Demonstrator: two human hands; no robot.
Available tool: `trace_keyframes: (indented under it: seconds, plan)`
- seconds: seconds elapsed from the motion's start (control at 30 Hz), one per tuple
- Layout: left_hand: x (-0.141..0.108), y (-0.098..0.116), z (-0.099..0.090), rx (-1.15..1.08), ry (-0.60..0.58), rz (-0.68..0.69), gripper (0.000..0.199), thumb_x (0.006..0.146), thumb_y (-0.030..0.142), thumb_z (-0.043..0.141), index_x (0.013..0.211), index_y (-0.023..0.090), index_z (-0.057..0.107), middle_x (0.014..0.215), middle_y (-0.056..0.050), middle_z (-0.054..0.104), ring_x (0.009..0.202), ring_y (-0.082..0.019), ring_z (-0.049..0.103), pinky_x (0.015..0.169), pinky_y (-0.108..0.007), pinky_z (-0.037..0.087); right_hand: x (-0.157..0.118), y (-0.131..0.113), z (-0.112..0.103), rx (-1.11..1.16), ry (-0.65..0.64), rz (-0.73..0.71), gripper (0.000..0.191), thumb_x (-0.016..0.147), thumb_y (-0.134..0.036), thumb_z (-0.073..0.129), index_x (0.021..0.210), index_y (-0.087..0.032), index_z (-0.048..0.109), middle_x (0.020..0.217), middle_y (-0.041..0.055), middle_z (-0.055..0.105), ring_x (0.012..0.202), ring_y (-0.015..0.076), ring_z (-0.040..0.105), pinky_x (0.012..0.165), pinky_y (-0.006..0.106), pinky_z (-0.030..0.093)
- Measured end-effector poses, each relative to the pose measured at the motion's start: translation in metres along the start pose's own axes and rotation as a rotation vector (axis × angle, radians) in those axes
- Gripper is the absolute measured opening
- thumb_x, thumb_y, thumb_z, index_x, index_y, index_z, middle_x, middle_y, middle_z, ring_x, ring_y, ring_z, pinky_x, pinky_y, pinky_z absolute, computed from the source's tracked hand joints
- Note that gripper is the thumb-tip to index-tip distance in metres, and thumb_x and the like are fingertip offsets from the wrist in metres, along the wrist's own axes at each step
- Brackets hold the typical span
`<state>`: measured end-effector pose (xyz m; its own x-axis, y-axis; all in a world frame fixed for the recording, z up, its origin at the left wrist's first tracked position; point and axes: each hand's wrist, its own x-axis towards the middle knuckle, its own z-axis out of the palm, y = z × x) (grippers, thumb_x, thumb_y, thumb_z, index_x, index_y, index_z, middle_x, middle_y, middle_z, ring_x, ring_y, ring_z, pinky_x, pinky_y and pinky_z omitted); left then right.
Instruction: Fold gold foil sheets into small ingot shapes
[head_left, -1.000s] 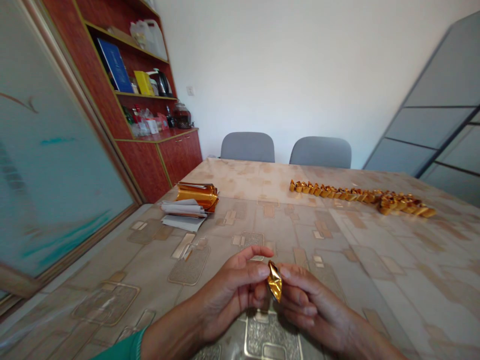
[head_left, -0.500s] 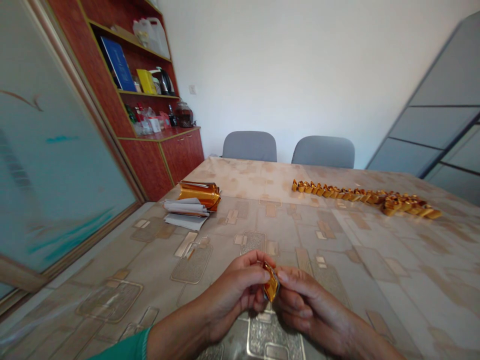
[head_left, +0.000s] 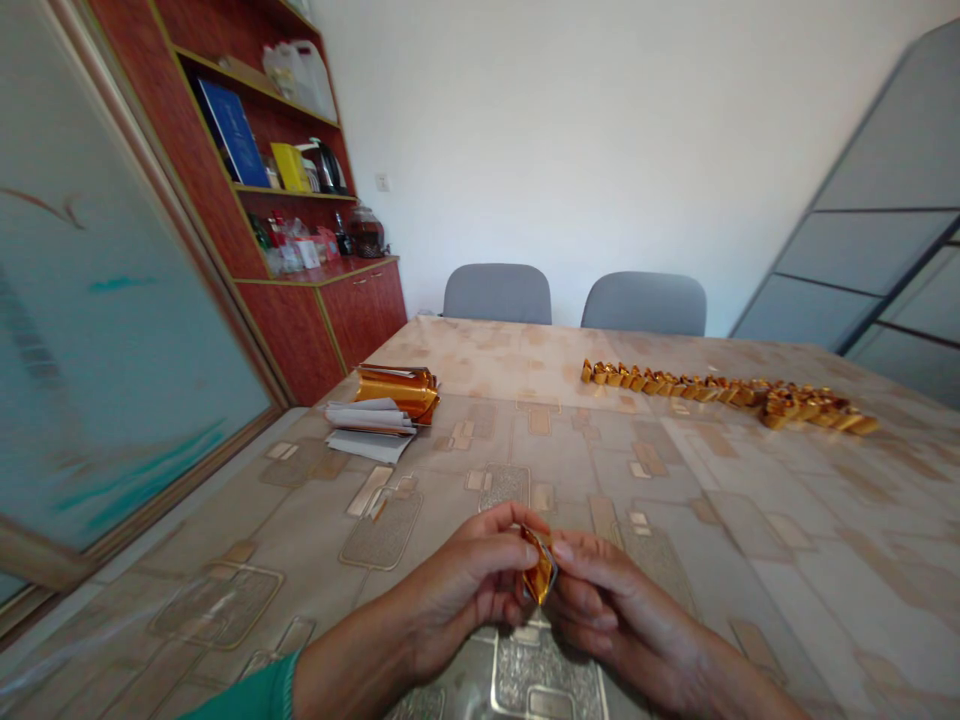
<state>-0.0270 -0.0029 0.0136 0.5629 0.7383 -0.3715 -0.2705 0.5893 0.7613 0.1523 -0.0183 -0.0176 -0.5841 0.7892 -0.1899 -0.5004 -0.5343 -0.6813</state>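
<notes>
Between my two hands is a small folded piece of gold foil paper (head_left: 538, 578), pointed at its lower end and held just above the table. My left hand (head_left: 484, 570) is closed on its left side, with the thumb lying over the front. My right hand (head_left: 596, 590) pinches its right edge between thumb and forefinger, the other fingers curled beneath. Farther off to the left lies a stack of gold foil sheets (head_left: 397, 388), with white-backed paper sheets (head_left: 367, 418) in front. A long row of folded gold foil pieces (head_left: 675, 385) stands at the right.
A patterned cloth covers the table (head_left: 465, 480). Two grey chairs (head_left: 497, 293) stand at its far side. A red-brown cabinet (head_left: 360, 310) with shelves holds bottles and a kettle (head_left: 326, 165). A frosted glass door (head_left: 127, 300) is at the left, and grey cabinets (head_left: 847, 240) are at the right.
Both hands keep their grip on the folded foil paper, which looks turned very slightly. The whole view has shifted a little; the stack and the row stay in place.
</notes>
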Motion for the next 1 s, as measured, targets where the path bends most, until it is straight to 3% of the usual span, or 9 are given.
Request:
trace_keyframes:
  seconds: [0.13,0.23,0.3,0.4,0.6,0.77,0.9,1.0]
  plan:
    - [0.005,-0.003,-0.003,-0.076,0.028,0.017,0.029,0.070,0.020,0.077,0.094,0.015,0.062,0.075,0.001,0.060,0.062,-0.009,0.054,0.054,-0.019,0.038,0.003,0.000,0.000,-0.145,0.094,-0.062,0.033,0.086,-0.046,0.074,0.077,-0.017,0.063,0.047,-0.0108,0.036,0.042,0.0056,0.020,0.041,0.020,0.022]
    - [0.010,-0.003,-0.006,-0.211,0.086,0.072,0.024,0.073,0.017,0.078,0.092,0.014,0.063,0.080,0.000,0.062,0.062,-0.008,0.056,0.056,-0.018,0.042,0.002,-0.002,-0.001,-0.328,0.268,-0.226,0.036,0.090,-0.055,0.066,0.095,-0.019,0.064,0.055,-0.0075,0.046,0.046,0.0085,0.033,0.045,0.022,0.029]
    - [0.014,-0.004,-0.006,-0.280,0.143,0.098,0.021,0.076,0.015,0.078,0.091,0.015,0.063,0.081,-0.001,0.064,0.061,-0.007,0.056,0.056,-0.018,0.044,0.001,-0.004,0.000,-0.502,0.372,-0.370,0.040,0.087,-0.052,0.069,0.112,-0.022,0.062,0.075,-0.0016,0.058,0.060,0.0119,0.047,0.056,0.025,0.039]
    - [0.018,-0.008,-0.005,-0.323,0.191,0.127,0.016,0.081,0.014,0.076,0.089,0.014,0.062,0.081,-0.001,0.064,0.062,-0.008,0.058,0.059,-0.018,0.047,0.000,-0.004,0.004,-0.840,0.404,-0.543,0.052,0.079,-0.039,0.079,0.125,-0.026,0.058,0.107,0.0063,0.061,0.083,0.0196,0.055,0.072,0.033,0.045]
    - [0.017,-0.014,0.002,-0.256,0.154,0.127,0.030,0.077,0.021,0.085,0.095,0.012,0.062,0.079,0.000,0.064,0.061,-0.007,0.058,0.059,-0.017,0.049,0.003,-0.002,0.007,-1.253,0.425,-0.724,0.026,0.086,-0.022,0.066,0.112,-0.026,0.062,0.101,0.0065,0.063,0.089,0.0238,0.056,0.076,0.036,0.045]
    - [0.013,-0.015,0.003,-0.124,0.097,0.116,0.046,0.071,0.032,0.089,0.103,0.014,0.062,0.080,0.001,0.062,0.062,-0.007,0.058,0.060,-0.019,0.049,0.002,-0.008,0.002,-1.325,0.404,-0.784,0.014,0.092,-0.020,0.059,0.104,-0.025,0.065,0.096,0.0058,0.066,0.087,0.0226,0.059,0.075,0.034,0.044]
    - [0.011,-0.018,0.002,-0.073,0.122,0.135,0.045,0.071,0.026,0.087,0.107,0.015,0.061,0.095,-0.002,0.064,0.066,-0.008,0.059,0.063,-0.022,0.050,0.001,-0.019,-0.008,-1.322,0.504,-0.760,0.008,0.092,-0.022,0.059,0.090,-0.023,0.066,0.084,0.0038,0.067,0.075,0.0197,0.059,0.067,0.030,0.043]
    - [0.009,-0.020,0.000,-0.060,0.161,0.127,0.042,0.072,0.018,0.082,0.108,0.016,0.061,0.103,-0.004,0.065,0.066,-0.008,0.058,0.063,-0.022,0.049,-0.004,-0.039,-0.027,-1.419,0.600,-0.732,0.010,0.091,-0.026,0.060,0.087,-0.023,0.068,0.081,0.0036,0.069,0.070,0.0192,0.059,0.064,0.030,0.042]
